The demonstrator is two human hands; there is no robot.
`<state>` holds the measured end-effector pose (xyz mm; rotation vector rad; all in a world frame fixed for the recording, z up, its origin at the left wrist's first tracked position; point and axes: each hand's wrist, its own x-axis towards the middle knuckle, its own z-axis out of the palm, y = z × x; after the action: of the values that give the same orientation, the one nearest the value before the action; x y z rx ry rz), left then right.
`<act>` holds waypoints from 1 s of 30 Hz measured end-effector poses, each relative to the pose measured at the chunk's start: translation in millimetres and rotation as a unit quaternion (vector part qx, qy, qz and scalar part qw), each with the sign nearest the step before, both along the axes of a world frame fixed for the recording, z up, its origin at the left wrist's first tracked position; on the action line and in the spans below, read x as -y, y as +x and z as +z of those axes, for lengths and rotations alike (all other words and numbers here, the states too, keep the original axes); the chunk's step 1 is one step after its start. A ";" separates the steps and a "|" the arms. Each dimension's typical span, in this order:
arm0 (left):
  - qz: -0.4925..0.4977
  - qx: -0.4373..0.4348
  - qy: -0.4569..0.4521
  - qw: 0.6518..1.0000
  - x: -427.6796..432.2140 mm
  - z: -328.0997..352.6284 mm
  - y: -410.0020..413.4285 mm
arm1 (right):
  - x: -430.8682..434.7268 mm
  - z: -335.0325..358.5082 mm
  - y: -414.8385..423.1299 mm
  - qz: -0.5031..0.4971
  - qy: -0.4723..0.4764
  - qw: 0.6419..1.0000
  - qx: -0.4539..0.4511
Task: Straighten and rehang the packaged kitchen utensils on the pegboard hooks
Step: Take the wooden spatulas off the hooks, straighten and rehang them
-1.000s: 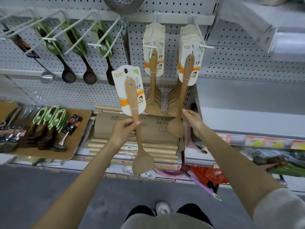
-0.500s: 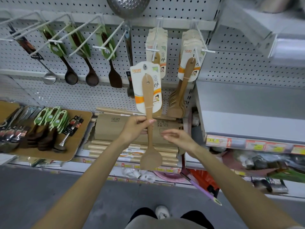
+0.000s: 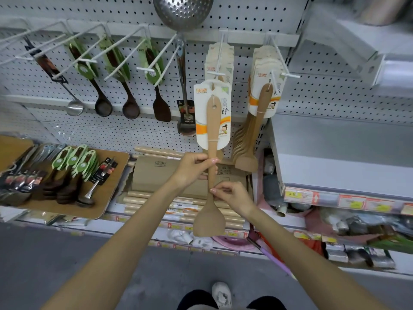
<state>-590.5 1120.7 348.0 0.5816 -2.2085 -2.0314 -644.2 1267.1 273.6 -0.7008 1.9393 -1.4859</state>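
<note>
Carded wooden spatula (image 3: 212, 121), lifted to just below its hook (image 3: 218, 73), my left hand (image 3: 192, 170) pinching mid-handle, my right hand (image 3: 234, 195) newly arrived, pinching lower: steadied, I judge, for rehanging.

shop: pegboard (image 3: 324, 97), price labels (image 3: 355, 202)

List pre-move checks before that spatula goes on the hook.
1. Left hand grip on spatula handle: ok.
2. Right hand pinching the handle lower down: ok.
3. Spatula upright, card facing out: ok.
4. Card's hang hole lined up with middle hook: cannot tell, hole not visible.
5. Neighbouring hung spatulas apart from the card: ok.
</note>
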 end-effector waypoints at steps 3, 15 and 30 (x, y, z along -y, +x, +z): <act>-0.001 0.008 -0.003 1.000 4.6 -2.1 -0.4 | 4.5 0.9 4.5 0.000 0.006 1.000 0.018; -0.009 0.021 0.003 1.000 11.0 -0.8 -14.1 | 14.3 -0.2 6.4 -0.042 0.023 0.998 0.042; 0.042 0.036 -0.020 0.998 23.0 5.0 -69.3 | 45.1 0.2 -40.2 -0.107 0.045 0.990 0.075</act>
<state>-659.7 1097.7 353.1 0.7406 -2.2179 -1.9512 -684.5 1222.0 273.8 -0.3407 1.9995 -1.5181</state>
